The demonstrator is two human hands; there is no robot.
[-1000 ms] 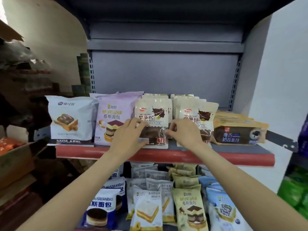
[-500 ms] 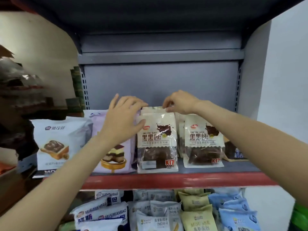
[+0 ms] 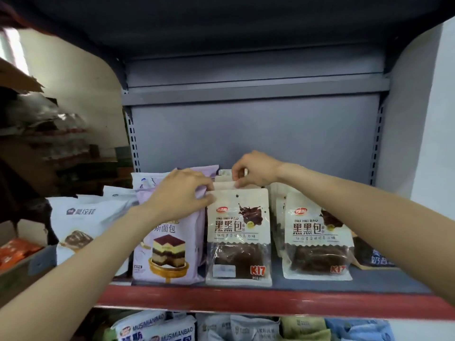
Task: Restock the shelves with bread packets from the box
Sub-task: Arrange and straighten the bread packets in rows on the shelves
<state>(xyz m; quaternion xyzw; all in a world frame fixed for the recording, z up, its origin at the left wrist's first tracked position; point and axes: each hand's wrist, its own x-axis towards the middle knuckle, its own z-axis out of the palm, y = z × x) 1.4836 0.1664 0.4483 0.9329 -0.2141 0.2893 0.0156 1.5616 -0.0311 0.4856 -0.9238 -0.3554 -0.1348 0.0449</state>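
Observation:
A cream packet of dark chocolate bread [image 3: 238,232] stands upright at the front of the grey shelf [image 3: 320,287], with more such packets stacked behind it. My left hand [image 3: 182,193] pinches the front packet's top left corner. My right hand [image 3: 253,169] pinches the top edge of a packet just behind it. A second row of the same bread [image 3: 317,235] stands to the right. A purple cake-bread packet [image 3: 170,244] leans under my left hand. The box is not in view.
A white toast packet [image 3: 81,227] stands at the shelf's left end and a dark packet [image 3: 371,254] lies at the right. The shelf has a red front lip [image 3: 246,301]. Several packets fill the lower shelf [image 3: 221,328]. An orange-filled carton [image 3: 17,252] sits at far left.
The view has moved closer and slightly up. My left hand slid right from the purple packet's top to the chocolate packet's corner; my right hand stays pinched at the stack's top.

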